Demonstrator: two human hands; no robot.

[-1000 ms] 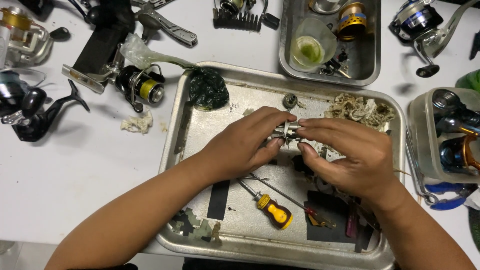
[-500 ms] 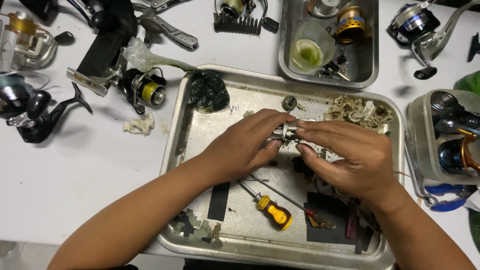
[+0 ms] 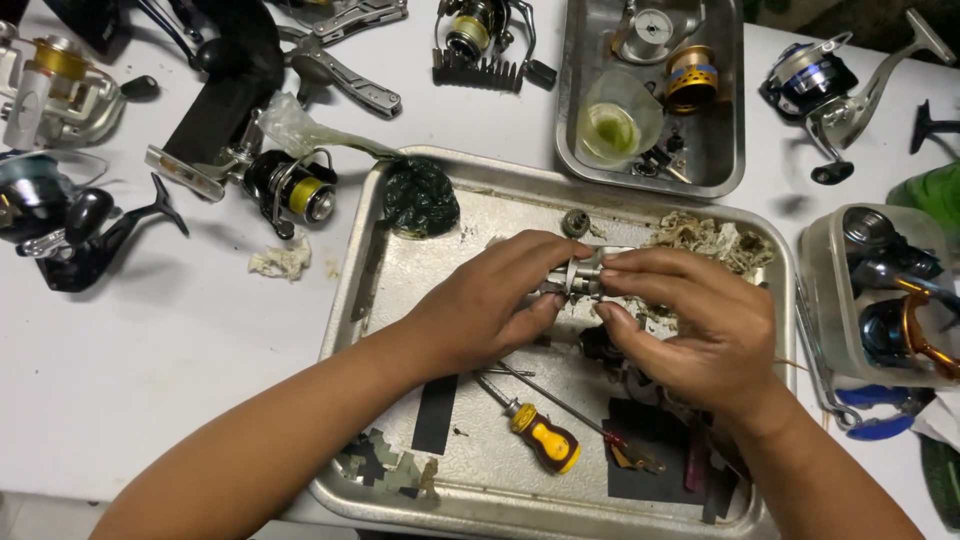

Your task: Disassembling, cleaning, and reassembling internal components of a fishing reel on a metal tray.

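Hands over metal tray point(image 3: 372, 262): left hand point(image 3: 480, 305) and right hand point(image 3: 690, 325) both grip small metal part point(image 3: 580, 278), screwdriver point(image 3: 540, 437) at 6 o'clock.

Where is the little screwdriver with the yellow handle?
In the head view, the yellow-handled screwdriver lies in the big metal tray, near its front edge, just below the left hand and right hand.
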